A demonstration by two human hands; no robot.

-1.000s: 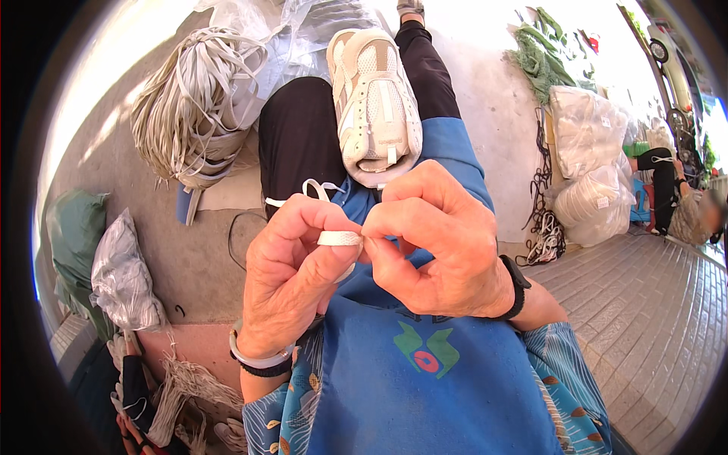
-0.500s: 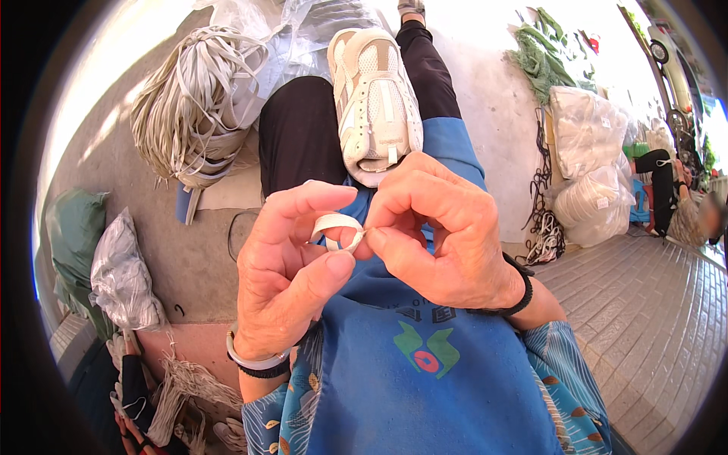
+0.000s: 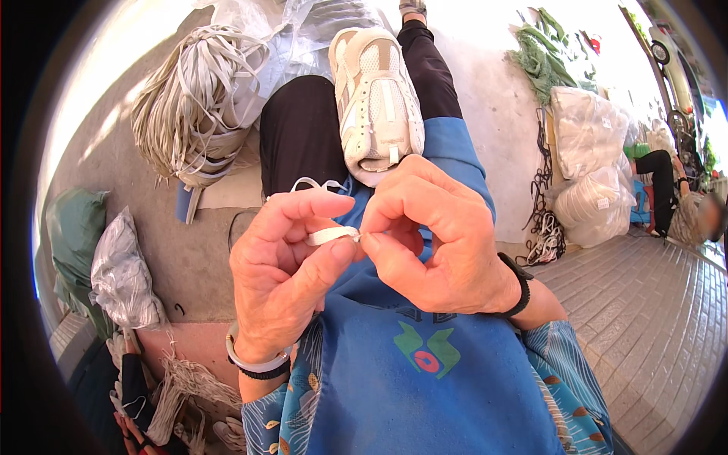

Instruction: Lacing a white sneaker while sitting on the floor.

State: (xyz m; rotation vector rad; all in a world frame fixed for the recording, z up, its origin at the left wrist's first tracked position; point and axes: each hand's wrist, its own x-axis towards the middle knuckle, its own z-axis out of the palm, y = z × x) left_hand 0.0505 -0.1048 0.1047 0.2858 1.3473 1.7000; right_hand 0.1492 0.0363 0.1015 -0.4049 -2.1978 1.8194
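Between my two hands, above my lap, runs a flat off-white shoelace [image 3: 331,234]. My left hand [image 3: 284,265] is curled around a bend of it, thumb close to the fingers, and a thin loop of lace shows behind the forefinger. The tip is pinched between thumb and forefinger of my right hand [image 3: 432,239]; the fingertips hide its very end. Just beyond the hands, a beige and white sneaker [image 3: 379,106] rests on my legs with its heel toward me. Its eyelets show no lace.
A big bundle of pale laces [image 3: 193,98] stands at the left. Filled plastic bags [image 3: 591,129] sit at the right beside dark cords [image 3: 544,189]. A grey plastic bag [image 3: 125,273] and a green sack [image 3: 76,235] lie at the far left. Another person [image 3: 675,189] sits far right.
The round loop of lace between my fingers has flattened and drawn in. A thin loop now shows behind my left forefinger. The sneaker has hardly moved.
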